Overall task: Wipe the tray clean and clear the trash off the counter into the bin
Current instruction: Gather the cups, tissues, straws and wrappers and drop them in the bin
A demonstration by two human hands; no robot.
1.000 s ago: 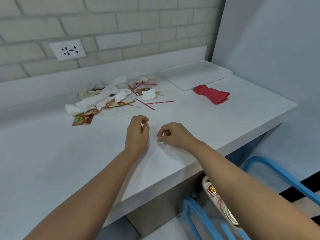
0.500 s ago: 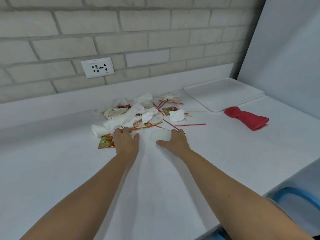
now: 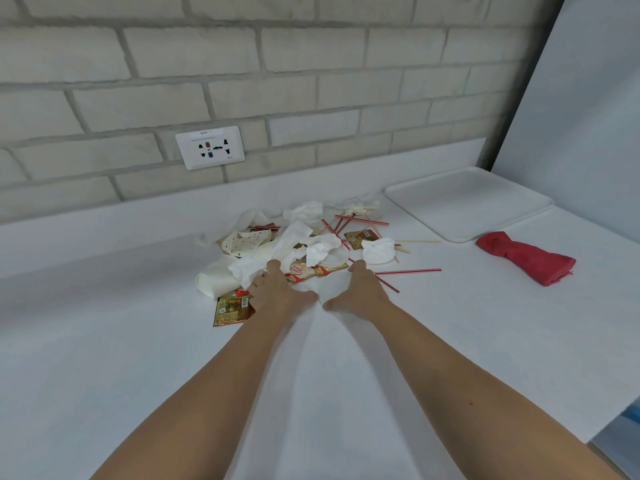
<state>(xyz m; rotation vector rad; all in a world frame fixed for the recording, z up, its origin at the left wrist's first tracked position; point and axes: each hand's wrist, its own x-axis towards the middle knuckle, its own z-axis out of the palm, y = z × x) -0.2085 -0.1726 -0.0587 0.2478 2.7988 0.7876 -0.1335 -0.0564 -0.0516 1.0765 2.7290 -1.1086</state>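
Observation:
A heap of trash (image 3: 298, 244) lies on the white counter (image 3: 104, 341): crumpled white tissues, printed wrappers, red striped straws (image 3: 408, 271) and a brown sachet (image 3: 230, 310). My left hand (image 3: 277, 289) rests on the heap's near edge, fingers spread over a tissue and a wrapper. My right hand (image 3: 360, 289) lies beside it, fingers apart, touching a round white lid (image 3: 332, 282). Neither hand grips anything. A white tray (image 3: 467, 202) sits at the back right. A red cloth (image 3: 526, 258) lies bunched in front of the tray.
A brick wall with a socket plate (image 3: 209, 147) runs behind the counter. A pale panel (image 3: 588, 98) closes the right side. The counter's edge falls away at the lower right, where a bit of blue shows (image 3: 632, 415).
Both hands went from the counter's near part forward to the trash heap and opened, landing on its near edge. My view rose and shifted, so the bin below dropped out of sight.

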